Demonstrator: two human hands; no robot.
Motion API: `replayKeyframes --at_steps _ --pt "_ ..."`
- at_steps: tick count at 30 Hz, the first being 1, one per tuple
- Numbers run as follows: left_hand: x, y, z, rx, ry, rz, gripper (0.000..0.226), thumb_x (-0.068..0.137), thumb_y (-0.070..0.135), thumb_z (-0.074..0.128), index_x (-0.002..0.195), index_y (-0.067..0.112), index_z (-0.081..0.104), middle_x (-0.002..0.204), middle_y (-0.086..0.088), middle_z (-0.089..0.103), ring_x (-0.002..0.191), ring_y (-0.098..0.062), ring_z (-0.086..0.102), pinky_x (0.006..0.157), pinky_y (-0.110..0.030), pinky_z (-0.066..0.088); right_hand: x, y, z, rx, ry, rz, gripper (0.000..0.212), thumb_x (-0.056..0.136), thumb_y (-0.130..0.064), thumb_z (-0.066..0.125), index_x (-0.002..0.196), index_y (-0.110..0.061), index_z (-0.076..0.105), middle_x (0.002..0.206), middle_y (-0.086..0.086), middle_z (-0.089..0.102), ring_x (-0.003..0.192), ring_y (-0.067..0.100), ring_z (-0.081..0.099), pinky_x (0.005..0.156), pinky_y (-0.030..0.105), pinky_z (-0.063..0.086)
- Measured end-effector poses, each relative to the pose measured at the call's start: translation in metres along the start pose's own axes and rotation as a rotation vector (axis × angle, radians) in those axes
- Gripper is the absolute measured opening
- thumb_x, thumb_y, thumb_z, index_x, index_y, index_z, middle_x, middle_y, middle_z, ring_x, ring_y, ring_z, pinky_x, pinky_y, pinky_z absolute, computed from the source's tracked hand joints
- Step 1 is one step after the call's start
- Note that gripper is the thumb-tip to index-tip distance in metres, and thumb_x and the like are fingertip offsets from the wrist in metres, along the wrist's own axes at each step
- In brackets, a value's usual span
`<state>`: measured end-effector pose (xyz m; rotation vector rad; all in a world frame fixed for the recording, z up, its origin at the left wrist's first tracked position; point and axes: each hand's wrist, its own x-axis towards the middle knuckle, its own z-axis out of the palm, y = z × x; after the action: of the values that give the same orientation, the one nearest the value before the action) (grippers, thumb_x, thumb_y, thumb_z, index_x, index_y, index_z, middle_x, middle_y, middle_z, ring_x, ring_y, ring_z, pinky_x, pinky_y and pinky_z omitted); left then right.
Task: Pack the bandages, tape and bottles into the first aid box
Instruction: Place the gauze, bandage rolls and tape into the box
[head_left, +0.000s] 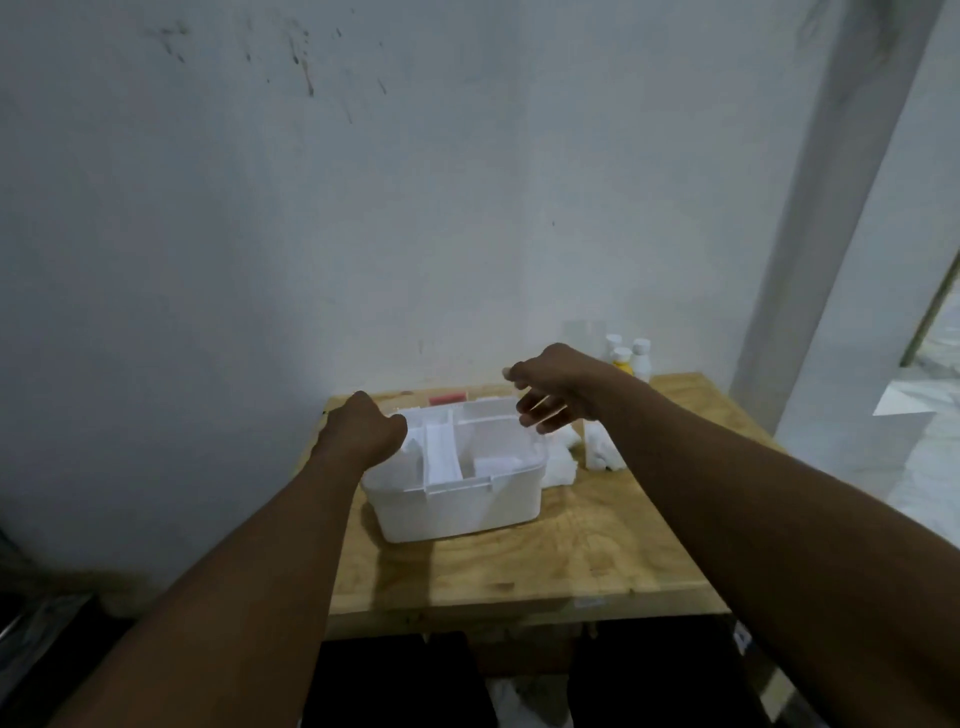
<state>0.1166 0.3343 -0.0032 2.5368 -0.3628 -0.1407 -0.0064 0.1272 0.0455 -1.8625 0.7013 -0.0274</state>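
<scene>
- The left hand (363, 428) is curled at the left rim of the open white box (457, 483); whether it grips the rim cannot be told.
- The box stands on the wooden table (519, 566).
- The right hand (550, 389) hovers over the box's right side, fingers spread and empty.
- White bandages (563, 457) lie just right of the box.
- Small bottles (631, 358) stand at the table's back edge.

The white first aid box (457, 499) sits open mid-table, dividers showing. White bandages (563, 457) lie just right of it; 3 white-capped bottles (631, 356) stand far right.
</scene>
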Motion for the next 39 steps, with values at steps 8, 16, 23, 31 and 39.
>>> replayKeyframes --at_steps 8,16,23,31,39 --pt "0.001 0.001 0.021 -0.078 0.055 0.027 0.05 0.09 0.029 0.057 0.136 0.011 0.049 0.139 -0.015 0.051 0.122 -0.035 0.053 0.083 -0.031 0.036 -0.007 0.027 -0.05 -0.117 0.142 0.023 0.035 0.093 -0.023 0.06 0.118 0.001 0.053 0.1 0.018 0.069 0.078 0.03 0.071 0.077 0.043 0.06" --pt "-0.005 -0.002 0.047 -0.157 0.148 0.065 0.048 0.09 0.021 0.058 0.137 0.016 0.048 0.136 -0.013 0.051 0.117 -0.034 0.055 0.08 -0.034 0.039 -0.013 0.064 -0.003 -0.163 0.139 0.005 0.031 0.095 -0.021 0.056 0.111 0.004 0.061 0.093 0.018 0.068 0.068 0.025 0.07 0.056 0.035 0.057" --pt "-0.003 -0.007 0.051 -0.195 0.174 0.065 0.045 0.091 0.024 0.057 0.135 0.02 0.048 0.132 -0.012 0.056 0.11 -0.034 0.058 0.08 -0.036 0.047 -0.014 0.087 -0.007 -0.081 0.319 -0.049 0.06 0.096 -0.058 0.04 0.094 -0.005 0.068 0.089 0.015 0.073 0.072 0.029 0.073 0.063 0.034 0.057" --pt "-0.002 -0.008 0.052 -0.211 0.16 0.042 0.045 0.09 0.028 0.056 0.135 0.022 0.048 0.134 -0.01 0.055 0.111 -0.034 0.057 0.079 -0.035 0.041 -0.027 0.125 -0.069 -0.673 0.573 0.166 0.027 0.087 -0.024 0.058 0.109 -0.009 0.056 0.116 0.013 0.059 0.107 0.033 0.06 0.076 0.035 0.045" --pt "-0.004 -0.008 0.05 -0.26 0.151 0.043 0.045 0.092 0.028 0.055 0.135 0.022 0.049 0.136 -0.009 0.054 0.113 -0.032 0.057 0.08 -0.034 0.041 -0.027 0.145 -0.071 -0.797 0.493 0.16 0.02 0.09 -0.018 0.054 0.108 -0.009 0.056 0.118 0.013 0.059 0.104 0.03 0.06 0.075 0.034 0.044"
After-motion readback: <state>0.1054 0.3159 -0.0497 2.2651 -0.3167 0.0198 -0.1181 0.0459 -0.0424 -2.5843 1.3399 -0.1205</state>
